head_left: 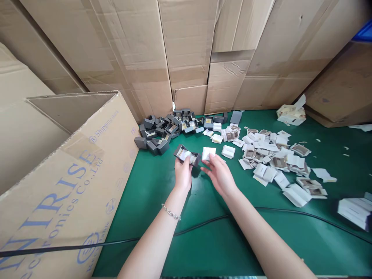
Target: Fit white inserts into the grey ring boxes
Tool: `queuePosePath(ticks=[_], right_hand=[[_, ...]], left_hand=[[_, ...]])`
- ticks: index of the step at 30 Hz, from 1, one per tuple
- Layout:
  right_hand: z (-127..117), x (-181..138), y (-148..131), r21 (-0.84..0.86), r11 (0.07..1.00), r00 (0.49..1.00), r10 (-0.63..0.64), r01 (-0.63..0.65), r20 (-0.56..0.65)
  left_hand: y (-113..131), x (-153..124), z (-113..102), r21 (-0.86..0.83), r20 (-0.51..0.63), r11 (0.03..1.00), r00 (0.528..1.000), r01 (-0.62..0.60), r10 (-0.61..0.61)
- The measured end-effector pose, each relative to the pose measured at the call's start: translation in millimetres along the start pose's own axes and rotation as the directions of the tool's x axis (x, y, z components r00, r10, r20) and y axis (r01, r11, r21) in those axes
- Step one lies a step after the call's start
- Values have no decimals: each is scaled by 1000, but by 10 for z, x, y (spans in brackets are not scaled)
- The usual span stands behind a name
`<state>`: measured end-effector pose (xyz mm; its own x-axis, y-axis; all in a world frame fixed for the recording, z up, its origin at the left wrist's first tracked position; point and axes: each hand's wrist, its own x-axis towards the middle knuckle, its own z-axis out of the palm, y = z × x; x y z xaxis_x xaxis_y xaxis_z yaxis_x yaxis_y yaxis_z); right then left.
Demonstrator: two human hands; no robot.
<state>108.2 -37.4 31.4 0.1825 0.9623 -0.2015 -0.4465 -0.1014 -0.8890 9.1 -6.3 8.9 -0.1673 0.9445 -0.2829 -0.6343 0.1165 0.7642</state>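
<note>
An open dark box (181,153), pale inside, is pinched in the left hand (183,174) above the table (209,248); the right hand (219,172) pinches a white piece (208,152) just beside it. Room lies between a carton (99,182) and a white pile (269,147), a cable (200,225) crossing nearer.

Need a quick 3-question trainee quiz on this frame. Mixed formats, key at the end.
1. Multiple choice: what does the left hand hold?
A) the tissue pack
B) an open dark box
C) the black cable

2. True or false: in the picture, the carton with blue lettering stands to the right of the scattered white pieces.

3. Fill in: a metal chain ____ sits on the left wrist.

Key:
1. B
2. False; the carton is on the left, the white pieces to its right.
3. bracelet
</note>
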Motion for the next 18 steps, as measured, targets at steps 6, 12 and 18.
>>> queuePosePath(ticks=[6,12,18], right_hand=[[41,-29,50,15,1000,1000,13,-13,7],[-280,148,-207,-152,986,987,-84,63,-137],[-306,62,-383,-406,913,982,41,38,185]], left_hand=[[-59,-156,28,85,294,996,955,-5,-20],[24,-168,4,19,379,939,866,344,-325],[59,-89,-53,240,405,788,679,567,-612]])
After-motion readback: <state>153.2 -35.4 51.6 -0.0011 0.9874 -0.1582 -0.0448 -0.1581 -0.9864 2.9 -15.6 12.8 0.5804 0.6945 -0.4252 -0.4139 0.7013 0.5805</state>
